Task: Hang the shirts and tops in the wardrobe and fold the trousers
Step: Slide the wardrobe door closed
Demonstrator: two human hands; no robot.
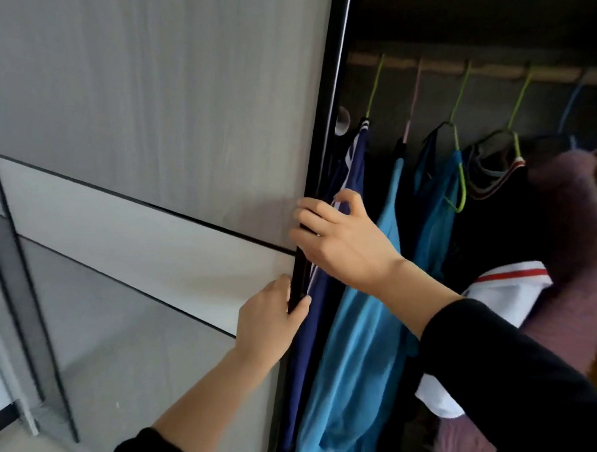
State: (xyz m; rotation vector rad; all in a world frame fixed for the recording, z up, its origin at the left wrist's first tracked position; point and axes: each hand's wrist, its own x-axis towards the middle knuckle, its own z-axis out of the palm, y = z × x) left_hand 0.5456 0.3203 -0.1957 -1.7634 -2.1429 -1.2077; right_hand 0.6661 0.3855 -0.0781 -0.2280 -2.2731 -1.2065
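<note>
Wardrobe half open: grey sliding door point(152, 139) across the left, dark inside on the right. Both hands on the door's black right edge. Left hand point(273, 318) lower down, pinching that edge between thumb and fingers. Right hand point(339, 240) just above it, fingers hooked over the same edge, one finger lifted and curled right by the navy top point(354, 158). Can't tell if actually touching it. Black sleeves on both arms.

Tops all up on the rail point(487, 71) inside, on green, pink and blue hangers point(376, 84). Navy top with white stripes nearest the door, then blue top point(364, 323), second blue top point(437, 210), black top point(491, 215) with a striped collar, and purple knit point(580, 234) furthest right. White top point(509, 293) with a red stripe bunched low against the purple knit, just behind the right forearm. No telling what's holding it up.
</note>
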